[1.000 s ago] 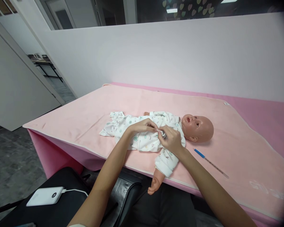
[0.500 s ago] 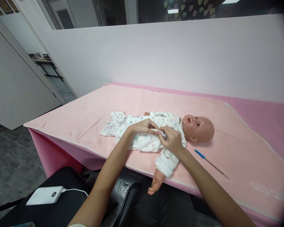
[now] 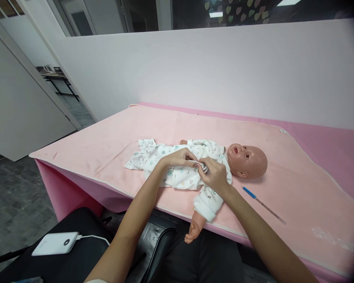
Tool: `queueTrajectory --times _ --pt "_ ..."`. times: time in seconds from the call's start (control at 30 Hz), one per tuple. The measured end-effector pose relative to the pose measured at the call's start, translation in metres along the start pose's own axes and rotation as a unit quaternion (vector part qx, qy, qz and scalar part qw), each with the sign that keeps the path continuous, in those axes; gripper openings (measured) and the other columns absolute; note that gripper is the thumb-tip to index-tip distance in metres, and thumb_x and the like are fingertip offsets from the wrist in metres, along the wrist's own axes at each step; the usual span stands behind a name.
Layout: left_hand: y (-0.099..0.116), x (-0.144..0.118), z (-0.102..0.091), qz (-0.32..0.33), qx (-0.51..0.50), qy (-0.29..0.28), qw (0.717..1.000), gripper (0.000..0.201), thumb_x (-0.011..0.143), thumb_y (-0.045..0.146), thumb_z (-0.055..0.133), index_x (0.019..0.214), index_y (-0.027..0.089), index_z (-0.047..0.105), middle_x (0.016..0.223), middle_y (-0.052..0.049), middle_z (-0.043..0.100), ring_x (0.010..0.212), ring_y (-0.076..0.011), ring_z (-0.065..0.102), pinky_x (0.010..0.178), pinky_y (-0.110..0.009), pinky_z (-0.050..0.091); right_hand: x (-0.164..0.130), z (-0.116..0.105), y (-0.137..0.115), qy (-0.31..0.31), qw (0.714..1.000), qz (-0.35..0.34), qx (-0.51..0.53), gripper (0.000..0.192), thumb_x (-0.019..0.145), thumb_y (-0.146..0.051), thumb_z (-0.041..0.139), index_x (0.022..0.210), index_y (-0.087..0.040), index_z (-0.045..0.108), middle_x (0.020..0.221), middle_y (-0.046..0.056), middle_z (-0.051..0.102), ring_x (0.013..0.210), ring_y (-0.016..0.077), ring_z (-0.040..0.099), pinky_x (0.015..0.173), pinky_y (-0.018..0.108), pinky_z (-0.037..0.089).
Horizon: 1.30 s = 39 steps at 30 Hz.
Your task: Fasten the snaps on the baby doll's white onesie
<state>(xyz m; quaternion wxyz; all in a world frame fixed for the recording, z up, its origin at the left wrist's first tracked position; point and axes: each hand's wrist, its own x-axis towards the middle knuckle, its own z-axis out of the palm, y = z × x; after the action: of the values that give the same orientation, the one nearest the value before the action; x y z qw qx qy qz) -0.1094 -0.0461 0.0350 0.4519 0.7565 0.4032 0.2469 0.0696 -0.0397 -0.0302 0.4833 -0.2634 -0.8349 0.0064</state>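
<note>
A baby doll (image 3: 250, 162) lies on its back on a pale pink blanket (image 3: 106, 133), its head to the right. It wears a white printed baby outfit (image 3: 184, 181), and one bare forearm hangs past the near table edge. Over the doll's chest, my left hand (image 3: 181, 158) pinches the cloth of the outfit between thumb and fingers. My right hand (image 3: 214, 173) grips the same fold just to the right, its fingertips almost touching those of my left. Any fastener in the fold is hidden by my fingers.
A blue-capped thermometer-like stick (image 3: 264, 204) lies on the blanket right of my right forearm. A white power bank (image 3: 56, 243) with a cable rests on a black chair (image 3: 85, 224) at the lower left. Behind the table stands a white wall (image 3: 194, 70).
</note>
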Motion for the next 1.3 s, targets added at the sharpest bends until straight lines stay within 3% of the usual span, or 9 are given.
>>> queueTrajectory --times 0.43,0.8,1.03,1.3 --pt "-0.001 -0.001 -0.001 -0.005 0.005 -0.028 1.000 0.020 0.068 0.018 0.064 0.086 0.009 0.069 0.069 -0.003 0.063 0.057 -0.0060 0.047 0.051 -0.016 0.034 0.000 0.000 0.000 -0.001 1.000 -0.001 -0.007 0.012 0.082 -0.023 0.048 0.088 -0.018 0.057 0.073 0.001 0.063 0.065 0.0118 0.057 0.058 0.022 0.037" --pt "-0.009 0.001 -0.001 -0.016 -0.028 -0.034 0.999 0.026 0.067 0.027 0.068 0.086 0.009 0.070 0.075 -0.007 0.066 0.065 -0.0101 0.056 0.059 -0.019 0.042 0.000 -0.002 -0.002 0.016 1.000 0.001 -0.023 0.012 0.080 -0.028 0.050 0.076 -0.018 0.054 0.062 0.000 0.057 0.058 0.0107 0.052 0.054 0.023 0.034" --pt "-0.010 0.003 -0.002 -0.010 -0.024 -0.021 0.999 0.027 0.070 0.029 0.066 0.089 0.010 0.069 0.086 -0.008 0.067 0.076 -0.0133 0.058 0.069 -0.022 0.043 0.001 -0.003 -0.003 0.004 1.000 -0.002 -0.023 0.010 0.081 -0.027 0.049 0.079 -0.018 0.054 0.065 0.000 0.057 0.061 0.0113 0.053 0.054 0.023 0.033" --pt "-0.007 0.002 -0.002 -0.018 -0.005 -0.018 1.000 0.031 0.071 0.036 0.065 0.087 0.010 0.069 0.079 -0.008 0.067 0.069 -0.0121 0.057 0.061 -0.021 0.041 0.001 -0.005 -0.003 -0.011 1.000 -0.002 -0.013 0.013 0.084 -0.026 0.045 0.081 -0.018 0.055 0.066 0.001 0.057 0.061 0.0113 0.052 0.054 0.023 0.032"
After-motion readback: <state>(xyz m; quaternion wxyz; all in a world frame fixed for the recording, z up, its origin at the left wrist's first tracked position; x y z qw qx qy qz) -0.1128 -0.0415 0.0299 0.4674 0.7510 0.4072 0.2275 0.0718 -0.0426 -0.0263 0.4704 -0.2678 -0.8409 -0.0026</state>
